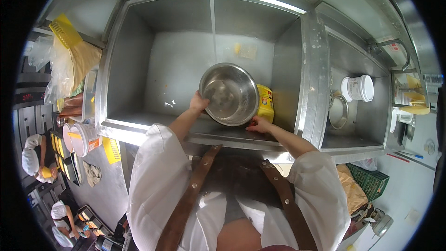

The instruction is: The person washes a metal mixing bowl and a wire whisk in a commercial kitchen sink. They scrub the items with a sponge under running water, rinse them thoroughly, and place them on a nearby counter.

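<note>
A round stainless steel mixing bowl [230, 94] is tilted inside the large metal sink [181, 62], its hollow towards me. My left hand [199, 102] grips the bowl at its left side. At the lower right of the rim is my right hand [261, 124], its fingers curled at the edge and partly hidden. A yellow plastic jug [266, 103] with a printed label stands just right of the bowl, partly covered by it. Beyond the bowl, a small yellow piece [237, 48] and a translucent patch lie on the sink floor. A thin pale vertical streak, water or a pipe, reaches down from the back.
A smaller sink [369, 122] at right holds a white tub [359, 89] and a metal bowl [338, 111]. Lidded buckets [85, 139] and yellow scrapers [112, 150] are at left. Two people [33, 157] work at the far left. A green crate [369, 179] sits at lower right.
</note>
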A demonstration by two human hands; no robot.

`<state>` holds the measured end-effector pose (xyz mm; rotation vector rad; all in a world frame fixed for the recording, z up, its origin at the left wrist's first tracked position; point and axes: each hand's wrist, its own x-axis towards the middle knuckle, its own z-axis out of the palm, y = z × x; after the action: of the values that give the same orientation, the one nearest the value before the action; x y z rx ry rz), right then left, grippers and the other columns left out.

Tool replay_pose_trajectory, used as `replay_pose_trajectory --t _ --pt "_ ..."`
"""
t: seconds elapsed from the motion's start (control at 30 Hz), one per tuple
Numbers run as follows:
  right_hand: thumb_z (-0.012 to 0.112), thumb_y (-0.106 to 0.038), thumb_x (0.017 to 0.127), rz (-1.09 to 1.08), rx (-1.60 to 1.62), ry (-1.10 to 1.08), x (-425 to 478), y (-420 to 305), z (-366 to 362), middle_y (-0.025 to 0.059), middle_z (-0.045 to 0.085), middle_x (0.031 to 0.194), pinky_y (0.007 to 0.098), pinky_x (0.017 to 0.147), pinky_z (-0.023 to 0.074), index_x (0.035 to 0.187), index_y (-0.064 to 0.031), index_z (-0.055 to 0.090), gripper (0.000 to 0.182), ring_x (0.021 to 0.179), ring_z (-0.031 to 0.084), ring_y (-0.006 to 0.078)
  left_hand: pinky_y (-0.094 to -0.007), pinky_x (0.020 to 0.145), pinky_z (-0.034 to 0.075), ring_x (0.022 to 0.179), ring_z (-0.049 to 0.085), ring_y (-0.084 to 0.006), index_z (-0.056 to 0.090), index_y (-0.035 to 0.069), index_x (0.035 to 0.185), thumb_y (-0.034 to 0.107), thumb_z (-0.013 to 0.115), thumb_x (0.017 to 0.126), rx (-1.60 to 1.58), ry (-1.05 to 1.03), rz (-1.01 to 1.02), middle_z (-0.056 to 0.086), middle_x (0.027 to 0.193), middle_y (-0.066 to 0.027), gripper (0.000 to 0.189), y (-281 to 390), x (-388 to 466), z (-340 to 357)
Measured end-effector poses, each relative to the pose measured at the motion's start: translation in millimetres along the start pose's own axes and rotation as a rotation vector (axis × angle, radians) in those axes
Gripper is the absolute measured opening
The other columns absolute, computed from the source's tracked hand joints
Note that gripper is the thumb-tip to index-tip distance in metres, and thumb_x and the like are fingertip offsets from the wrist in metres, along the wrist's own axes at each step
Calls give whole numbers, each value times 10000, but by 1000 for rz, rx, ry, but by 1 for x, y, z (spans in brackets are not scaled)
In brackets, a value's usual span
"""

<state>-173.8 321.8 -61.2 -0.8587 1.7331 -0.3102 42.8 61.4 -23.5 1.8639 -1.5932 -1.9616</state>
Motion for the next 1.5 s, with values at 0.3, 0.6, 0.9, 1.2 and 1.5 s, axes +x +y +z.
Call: replay_pose_trajectory --t 0.3,0.6,0.9,1.2,1.5 --pt "756 -292 693 87 -345 124 -4 -28 -13 134 671 858 390 735 506 871 -74 657 299 841 642 284 -464 628 602 918 639 -325 391 67 1287 -8 585 718 -10 47 -73 566 1118 -151 606 16 -12 -10" --pt "662 -317 753 169 -695 -24 60 -26 -23 194 592 1148 413 904 470 1156 -11 550 518 1089 566 331 -432 592 600 863 651 -293 409 67 1253 -9 551 720 -259 217 5 589 1050 -149 557 16 10 -43" --pt "736 -514 675 181 -754 -26 72 -16 -17 115 434 1373 417 1076 217 1332 -65 378 873 1307 343 257 -415 611 593 897 644 -289 405 55 1271 15 559 737 -227 288 53 606 1049 -159 557 0 17 -54" --pt "729 -338 670 -100 -907 23 21 -62 -72 90 675 825 349 916 356 825 -133 660 266 870 633 243 -399 577 594 858 659 -271 409 77 1307 45 565 723 -211 249 75 613 1056 -152 606 2 22 -50" --pt "664 -171 735 -363 -600 28 -24 -90 -95 100 618 982 399 930 376 1023 -140 514 326 976 573 299 -359 626 586 877 663 -300 422 103 1309 128 599 715 245 316 235 641 1036 -171 621 -24 41 -54"
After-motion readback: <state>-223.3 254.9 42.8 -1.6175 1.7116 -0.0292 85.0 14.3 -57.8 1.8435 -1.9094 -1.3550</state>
